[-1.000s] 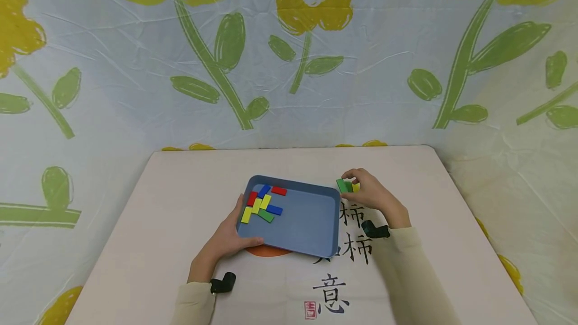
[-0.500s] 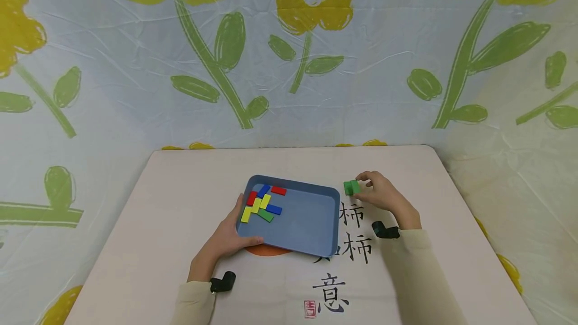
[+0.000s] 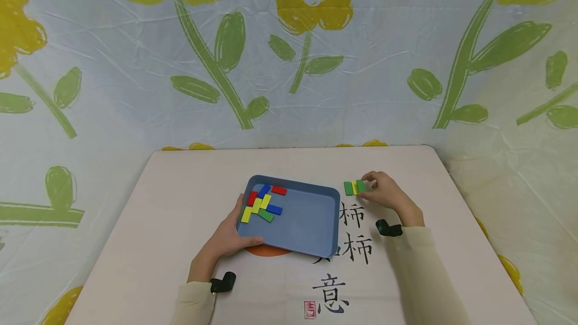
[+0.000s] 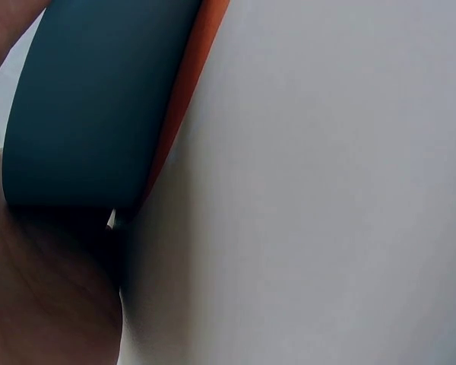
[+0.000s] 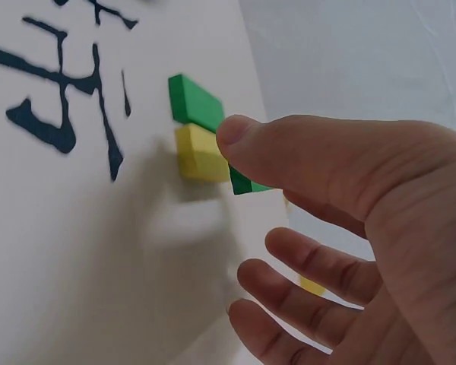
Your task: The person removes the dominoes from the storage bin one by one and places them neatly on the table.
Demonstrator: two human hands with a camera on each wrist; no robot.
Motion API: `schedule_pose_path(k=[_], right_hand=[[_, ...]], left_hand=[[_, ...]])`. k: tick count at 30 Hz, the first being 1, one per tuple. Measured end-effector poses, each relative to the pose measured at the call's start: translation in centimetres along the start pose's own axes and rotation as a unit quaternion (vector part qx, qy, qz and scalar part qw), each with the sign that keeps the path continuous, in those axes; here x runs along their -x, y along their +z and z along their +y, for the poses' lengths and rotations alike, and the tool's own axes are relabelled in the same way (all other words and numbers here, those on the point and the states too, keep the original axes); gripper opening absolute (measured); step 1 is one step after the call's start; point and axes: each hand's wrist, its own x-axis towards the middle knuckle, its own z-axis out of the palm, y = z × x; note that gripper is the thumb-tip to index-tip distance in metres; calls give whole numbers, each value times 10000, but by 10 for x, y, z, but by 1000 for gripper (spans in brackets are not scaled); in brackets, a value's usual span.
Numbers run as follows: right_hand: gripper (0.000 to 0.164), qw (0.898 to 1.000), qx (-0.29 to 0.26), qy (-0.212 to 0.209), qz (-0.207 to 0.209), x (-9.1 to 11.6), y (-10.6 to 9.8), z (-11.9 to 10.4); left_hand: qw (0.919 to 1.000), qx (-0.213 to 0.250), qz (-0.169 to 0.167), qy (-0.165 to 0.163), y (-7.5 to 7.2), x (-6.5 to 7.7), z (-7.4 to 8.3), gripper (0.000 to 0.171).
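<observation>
My left hand [image 3: 227, 234] grips the left end of a blue-grey tray [image 3: 307, 222], its thumb along the front rim. In the left wrist view the tray's dark side wall [image 4: 91, 106] rests against the palm. Several red, blue, yellow and green blocks [image 3: 256, 205] lie flat in the tray's left part. Beyond the tray's right edge my right hand [image 3: 388, 195] pinches a green block [image 5: 245, 181] between thumb and forefinger; the thumb hides most of it in the right wrist view. Beside it on the table lie a yellow block [image 5: 201, 154] and another green block [image 5: 197, 104], side by side.
The pale table [image 3: 180, 199] carries a cloth print with black characters [image 3: 331, 295], a red seal mark and an orange shape [image 3: 268, 251] partly under the tray. A flower-patterned sheet [image 3: 384, 89] stands behind and at both sides.
My right hand has moved rightward from the tray's right edge with the green block. The yellow block now shows between the two green ones. The left hand and tray stay put.
</observation>
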Motion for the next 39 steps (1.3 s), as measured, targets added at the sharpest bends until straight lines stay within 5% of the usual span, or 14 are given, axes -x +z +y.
schedule_pose_path(k=[39], right_hand=[[57, 9997, 64, 228, 0, -10, 9, 16]], left_hand=[[10000, -11, 50, -74, 1, 1, 3, 134]])
